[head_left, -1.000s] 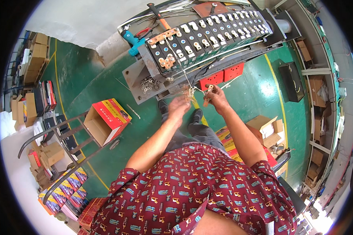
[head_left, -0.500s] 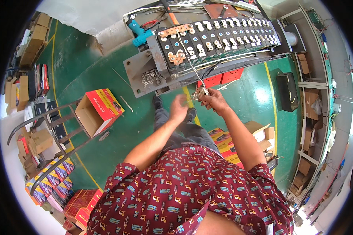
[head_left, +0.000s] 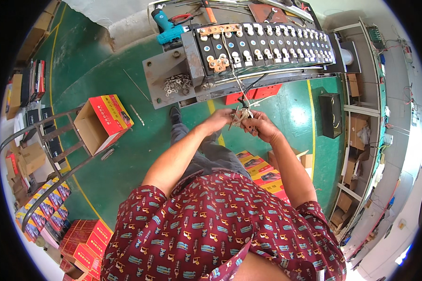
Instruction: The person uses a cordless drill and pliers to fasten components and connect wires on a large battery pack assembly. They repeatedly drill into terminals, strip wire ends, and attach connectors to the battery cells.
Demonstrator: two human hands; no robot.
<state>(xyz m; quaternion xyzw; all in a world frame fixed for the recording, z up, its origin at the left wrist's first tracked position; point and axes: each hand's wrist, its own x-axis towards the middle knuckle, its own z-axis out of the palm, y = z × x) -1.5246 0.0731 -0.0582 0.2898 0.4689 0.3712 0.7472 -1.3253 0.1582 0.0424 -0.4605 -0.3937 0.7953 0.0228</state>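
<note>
In front of my body, both hands are together at a tangled bundle of thin pale wires (head_left: pixel 242 115). My left hand (head_left: pixel 218 121) pinches its left side, with the fingertips partly hidden among the strands. From the right, my right hand (head_left: pixel 261 126) is closed round the bundle's lower part; dark reddish ends show by its fingers. Thin wires (head_left: pixel 234 75) run up from there to a long row of black battery cells (head_left: pixel 262 47) with silver terminals. Copper bars (head_left: pixel 220 30) are bolted across the cells' left end, and a smaller copper piece (head_left: pixel 218 64) sits below them.
A teal power drill (head_left: pixel 168 29) and an orange-handled tool (head_left: pixel 208 11) lie behind the cells. Washers and nuts (head_left: pixel 177 84) are heaped on the steel plate (head_left: pixel 154 70). An open carton (head_left: pixel 103 122) rests on a hand truck (head_left: pixel 56 136) at left; shelves (head_left: pixel 361 110) line the right.
My left hand has moved right and closed on the wire bundle beside my right hand. The whole view has shifted slightly.
</note>
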